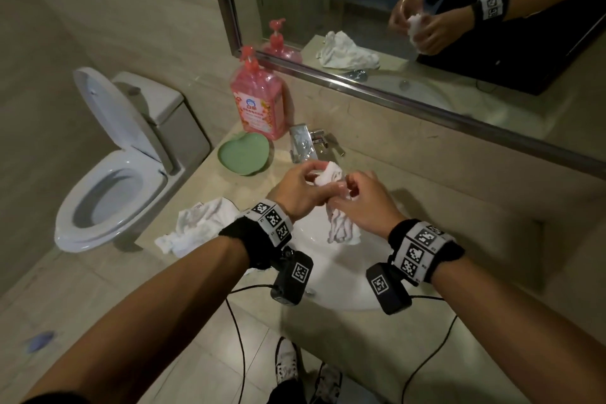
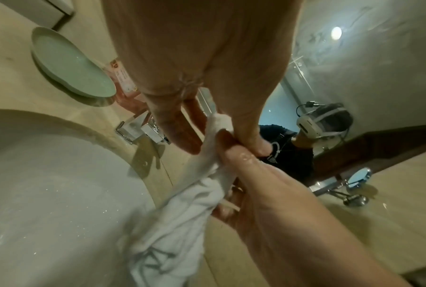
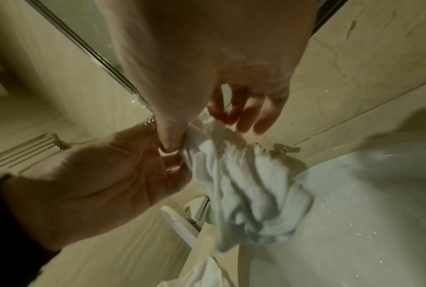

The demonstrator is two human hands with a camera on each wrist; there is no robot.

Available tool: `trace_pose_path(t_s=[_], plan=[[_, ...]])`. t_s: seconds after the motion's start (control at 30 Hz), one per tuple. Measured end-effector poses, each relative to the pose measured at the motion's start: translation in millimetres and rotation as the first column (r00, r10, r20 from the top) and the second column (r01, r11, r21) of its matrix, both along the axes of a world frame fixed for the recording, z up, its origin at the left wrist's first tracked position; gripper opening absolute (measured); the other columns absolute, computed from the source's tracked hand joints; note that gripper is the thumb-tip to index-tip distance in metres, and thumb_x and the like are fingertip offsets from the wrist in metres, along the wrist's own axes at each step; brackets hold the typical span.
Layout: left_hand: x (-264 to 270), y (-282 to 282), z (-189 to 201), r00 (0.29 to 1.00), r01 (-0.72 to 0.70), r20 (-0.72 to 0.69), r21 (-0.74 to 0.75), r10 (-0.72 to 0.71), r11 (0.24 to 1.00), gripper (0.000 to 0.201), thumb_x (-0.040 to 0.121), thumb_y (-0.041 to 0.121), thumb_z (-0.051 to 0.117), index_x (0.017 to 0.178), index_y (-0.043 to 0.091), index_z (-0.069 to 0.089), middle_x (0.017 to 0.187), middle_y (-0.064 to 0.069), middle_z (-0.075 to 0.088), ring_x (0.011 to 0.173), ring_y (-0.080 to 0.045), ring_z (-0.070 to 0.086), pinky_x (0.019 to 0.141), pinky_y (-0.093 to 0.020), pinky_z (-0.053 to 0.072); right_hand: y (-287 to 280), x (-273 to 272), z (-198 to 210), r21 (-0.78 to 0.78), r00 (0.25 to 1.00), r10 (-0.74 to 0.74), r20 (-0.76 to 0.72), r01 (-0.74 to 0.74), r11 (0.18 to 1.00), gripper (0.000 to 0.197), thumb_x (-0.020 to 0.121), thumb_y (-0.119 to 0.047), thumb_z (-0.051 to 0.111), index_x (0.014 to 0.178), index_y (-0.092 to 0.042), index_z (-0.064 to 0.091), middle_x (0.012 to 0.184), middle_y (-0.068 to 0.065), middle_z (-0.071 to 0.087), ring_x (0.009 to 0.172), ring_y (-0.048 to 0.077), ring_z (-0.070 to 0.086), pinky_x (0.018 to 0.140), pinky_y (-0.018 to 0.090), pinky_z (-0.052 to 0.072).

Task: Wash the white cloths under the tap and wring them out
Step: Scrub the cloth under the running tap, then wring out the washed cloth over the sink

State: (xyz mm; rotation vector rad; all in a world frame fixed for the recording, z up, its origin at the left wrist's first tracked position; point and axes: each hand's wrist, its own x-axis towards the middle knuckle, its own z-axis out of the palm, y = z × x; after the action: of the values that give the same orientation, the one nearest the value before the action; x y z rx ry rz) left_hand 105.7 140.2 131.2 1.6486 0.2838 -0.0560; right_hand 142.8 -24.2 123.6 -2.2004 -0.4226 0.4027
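Pink soap bottle (image 1: 257,98) beside tap (image 1: 303,143)

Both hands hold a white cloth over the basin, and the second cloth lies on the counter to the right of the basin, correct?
Not quite. The head view shows the second cloth on the counter to the left of the basin, toward the toilet. Both hands, left and right, do hold a cloth over it.

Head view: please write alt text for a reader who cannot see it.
Both hands, left and right, grip a white cloth over the sink below the tap. A second white cloth lies on the counter to the left.
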Motion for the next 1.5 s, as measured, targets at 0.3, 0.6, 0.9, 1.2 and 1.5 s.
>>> trace_pose_path(t_s=[0.3,0.6,0.9,1.2,1.5], plan=[[2,-7,8,0.995,0.090,-0.044,0.162,-0.084,0.983,0.035,0.092,0.056,0.050,0.108,0.031,0.068,0.076,0.002,0.070,0.071,-0.025,0.060,0.071,-0.038,0.050,-13,0,6,0.227,0.988,-0.114,-0.108,0.136,0.964,0.022,0.082,-0.029,0.052,0.097,-0.022,0.066,0.095,0.005,0.073,0.093,0.032,0.069,0.082,0.054,0.058],[-4,-23,14,0.973,0.156,-0.146,-0.142,-0.177,0.977,0.054,0.083,0.009,0.075,0.131,0.011,0.051,0.118,-0.015,0.068,0.105,-0.030,0.067,0.084,-0.044,0.058,-26,-1,17,0.171,0.967,-0.222,-0.122,0.241,0.955,0.021,0.097,-0.024,0.053,0.108,-0.017,0.070,0.098,0.003,0.073,0.093,0.024,0.070,0.084,0.049,0.060],[-19,-16,1,0.988,0.125,-0.125,0.304,-0.091,0.944,0.057,0.069,0.085,0.055,0.091,0.036,0.074,0.096,0.005,0.076,0.085,-0.010,0.072,0.084,-0.036,0.056,-42,-16,24,0.182,0.961,-0.078,-0.266,0.130,0.975,0.023,0.091,-0.031,0.064,0.113,-0.025,0.066,0.105,-0.003,0.076,0.097,0.018,0.073,0.083,0.041,0.061],[-51,-22,10,0.918,0.320,-0.256,0.024,-0.304,0.947,0.009,0.094,0.019,0.060,0.093,0.012,0.065,0.099,-0.013,0.066,0.086,-0.025,0.063,0.078,-0.033,0.051,-64,-74,19,0.018,0.960,-0.217,-0.174,0.224,0.974,0.021,0.091,-0.029,0.073,0.109,-0.027,0.063,0.095,-0.020,0.067,0.071,-0.021,0.060,0.053,-0.001,0.038],[-94,-44,-45,0.945,0.300,-0.210,0.254,-0.250,0.919,0.032,0.092,0.048,0.057,0.102,0.018,0.047,0.089,-0.010,0.067,0.072,-0.028,0.064,0.072,-0.049,0.058,-99,-164,-12,0.186,0.859,-0.456,-0.234,0.500,0.846,0.044,0.094,-0.012,0.068,0.124,-0.034,0.044,0.106,0.008,0.067,0.086,0.022,0.073,0.067,0.043,0.063]])
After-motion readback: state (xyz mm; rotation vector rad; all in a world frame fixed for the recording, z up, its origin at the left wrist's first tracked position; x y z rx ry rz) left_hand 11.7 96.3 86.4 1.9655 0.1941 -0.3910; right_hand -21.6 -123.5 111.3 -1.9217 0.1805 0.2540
